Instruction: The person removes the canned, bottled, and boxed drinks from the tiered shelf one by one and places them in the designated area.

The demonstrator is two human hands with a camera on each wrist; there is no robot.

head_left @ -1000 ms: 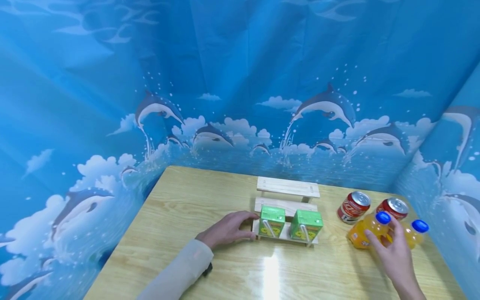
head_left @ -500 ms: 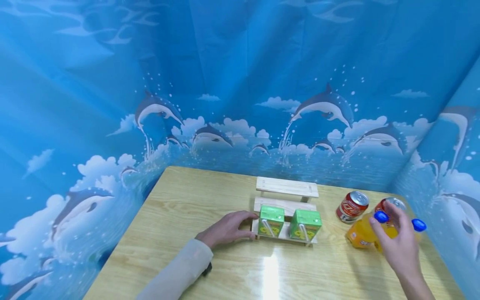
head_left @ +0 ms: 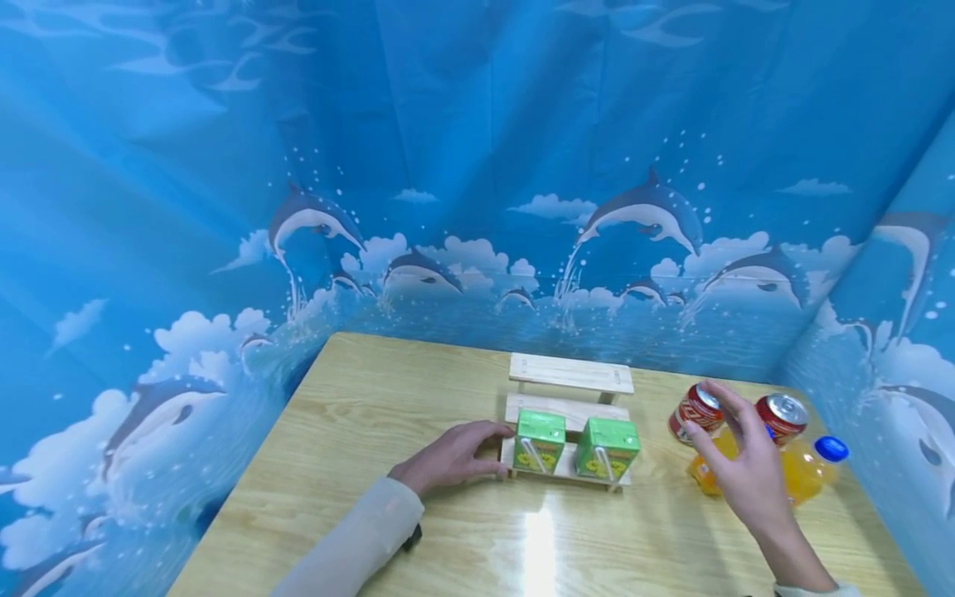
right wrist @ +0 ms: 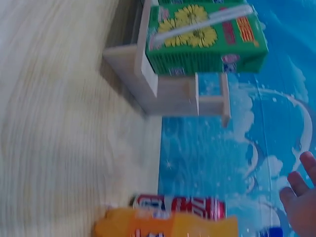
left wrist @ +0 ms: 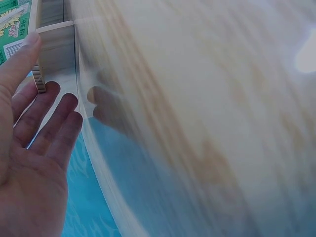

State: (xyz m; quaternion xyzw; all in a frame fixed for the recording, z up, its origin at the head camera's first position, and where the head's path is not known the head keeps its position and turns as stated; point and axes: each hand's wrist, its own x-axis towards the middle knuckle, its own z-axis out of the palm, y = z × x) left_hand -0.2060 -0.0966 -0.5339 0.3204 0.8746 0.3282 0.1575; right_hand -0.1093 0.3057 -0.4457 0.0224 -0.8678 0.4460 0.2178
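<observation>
My left hand (head_left: 457, 456) pinches the left end of a small tiered wooden stand (head_left: 570, 371), thumb on one side of its lowest board and fingers on the other. On that board sit two green juice boxes, a left one (head_left: 539, 439) and a right one (head_left: 608, 448), each with a straw on its front. My right hand (head_left: 746, 477) hovers with spread fingers above an orange soda bottle (head_left: 705, 478), which it partly hides, near a red can (head_left: 688, 419). The right wrist view shows its fingers (right wrist: 297, 183) apart from the can and bottle.
A second red can (head_left: 783, 414) and another blue-capped orange soda bottle (head_left: 809, 473) stand at the right of the wooden table (head_left: 403, 373). Behind and beside the table hangs a blue dolphin-print sheet (head_left: 462, 166).
My right hand has lifted off the orange soda bottles and moved left and back, toward the left red can. My left hand stays on the wooden stand.
</observation>
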